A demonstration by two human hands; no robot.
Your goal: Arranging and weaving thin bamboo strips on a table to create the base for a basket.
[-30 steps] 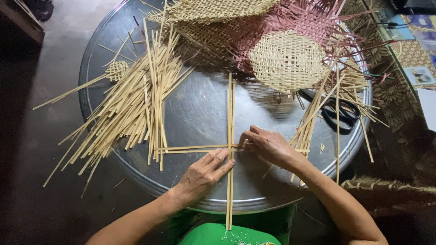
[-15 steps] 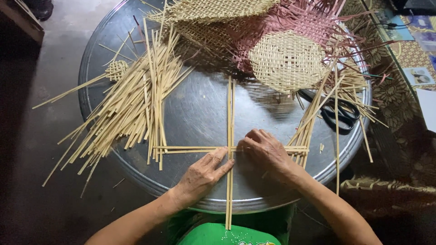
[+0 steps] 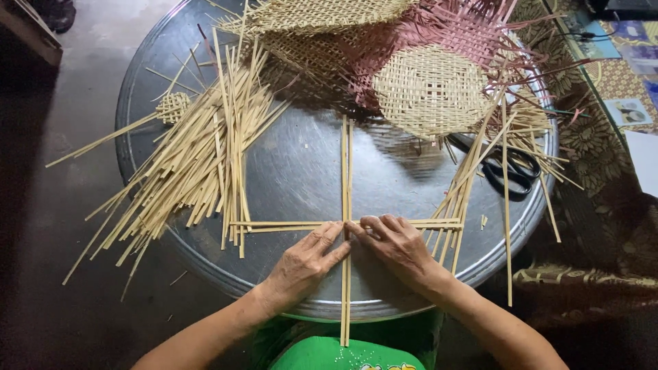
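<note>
A cross of pale bamboo strips lies flat near the front edge of a round metal tray; two upright strips meet two horizontal ones; by the look of it the weaving is barely begun, with no lattice yet. The left hand and right hand press flat on the crossing, fingers extended, clamped on nothing. Left, a heap of loose strips waits unused; behind, woven mats; right, black scissors.
</note>
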